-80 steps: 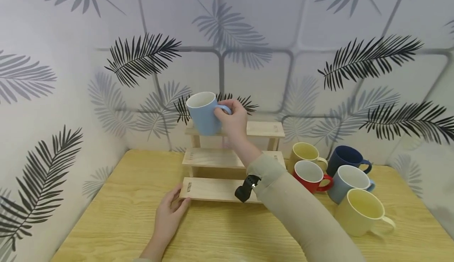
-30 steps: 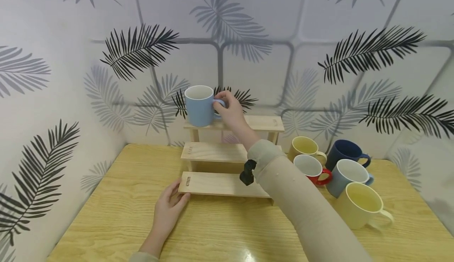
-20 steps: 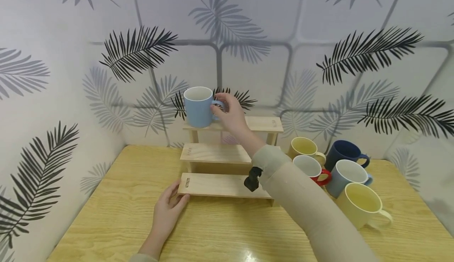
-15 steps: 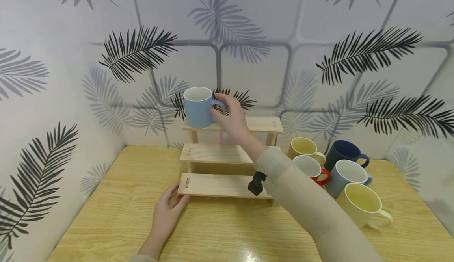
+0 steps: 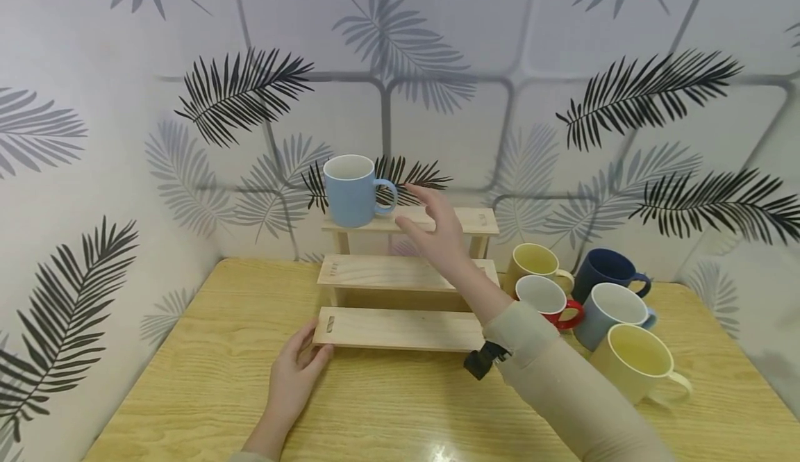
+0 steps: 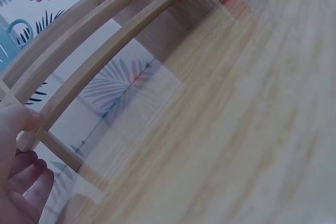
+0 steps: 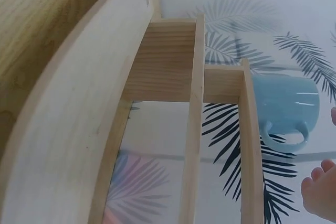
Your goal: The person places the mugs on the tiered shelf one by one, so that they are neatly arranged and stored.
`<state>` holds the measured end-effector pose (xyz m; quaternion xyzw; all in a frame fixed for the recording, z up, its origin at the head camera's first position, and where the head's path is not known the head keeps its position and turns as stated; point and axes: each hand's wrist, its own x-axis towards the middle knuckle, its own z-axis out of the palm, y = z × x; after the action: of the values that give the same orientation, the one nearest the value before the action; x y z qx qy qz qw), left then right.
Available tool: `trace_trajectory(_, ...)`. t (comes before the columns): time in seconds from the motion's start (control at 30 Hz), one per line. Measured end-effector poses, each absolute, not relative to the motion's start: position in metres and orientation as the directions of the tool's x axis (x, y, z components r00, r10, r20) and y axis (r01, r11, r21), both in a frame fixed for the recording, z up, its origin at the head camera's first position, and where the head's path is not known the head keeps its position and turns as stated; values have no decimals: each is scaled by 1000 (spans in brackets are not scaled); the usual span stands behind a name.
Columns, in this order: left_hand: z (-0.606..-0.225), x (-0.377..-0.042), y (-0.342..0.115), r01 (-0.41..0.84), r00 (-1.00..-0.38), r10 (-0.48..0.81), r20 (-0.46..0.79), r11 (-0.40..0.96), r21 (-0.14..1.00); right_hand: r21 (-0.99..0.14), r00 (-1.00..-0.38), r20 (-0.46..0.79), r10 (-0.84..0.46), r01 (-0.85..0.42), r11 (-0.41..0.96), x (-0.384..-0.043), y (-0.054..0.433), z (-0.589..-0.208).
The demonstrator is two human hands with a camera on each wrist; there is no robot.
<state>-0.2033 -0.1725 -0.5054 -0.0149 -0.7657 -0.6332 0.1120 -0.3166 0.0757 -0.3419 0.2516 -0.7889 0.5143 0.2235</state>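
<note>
A light blue mug (image 5: 350,192) stands upright on the left end of the top step of a three-tier wooden shelf (image 5: 400,328). Its handle points right. Just right of that handle, my right hand (image 5: 440,236) hovers apart from it, thumb and fingers spread with nothing between them. In the right wrist view the same mug (image 7: 286,106) sits on the top board, and a bit of my right hand (image 7: 321,190) shows at the edge. My left hand (image 5: 294,372) grips the left end of the lowest board, the thumb (image 6: 23,118) against its edge.
On the table's right side stand several mugs: a yellow one (image 5: 522,271) at the back, a dark blue one (image 5: 590,285), a red one (image 5: 550,315) with white inside, a light blue one (image 5: 600,330) and a front yellow one (image 5: 615,372). A patterned wall (image 5: 450,142) rises behind.
The light blue mug came down onto the top step's left end. My right hand let go of its handle and moved right and slightly down. My left hand kept its place on the shelf.
</note>
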Motion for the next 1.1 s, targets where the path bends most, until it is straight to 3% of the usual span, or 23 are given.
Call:
trace_trajectory(0.3,-506,-203,-172,160,-976,-116,185,196,967,-589,-698,680,-224,-702,400,-284,98,-349)
trace_trajectory(0.5,-506,-204,-172,159,-976,-115,186,209,965,-563,-694,671,-260,-706,430,-265,116,-355)
trace_trajectory(0.93,-504,-204,-175,128,-978,-125,166,265,956,-769,-862,454,-224,-506,391,-239,161,-378)
trace_trajectory(1.1,-503,-205,-174,131,-979,-120,168,264,955,-784,-899,401,-175,-435,443,-223,182,-384)
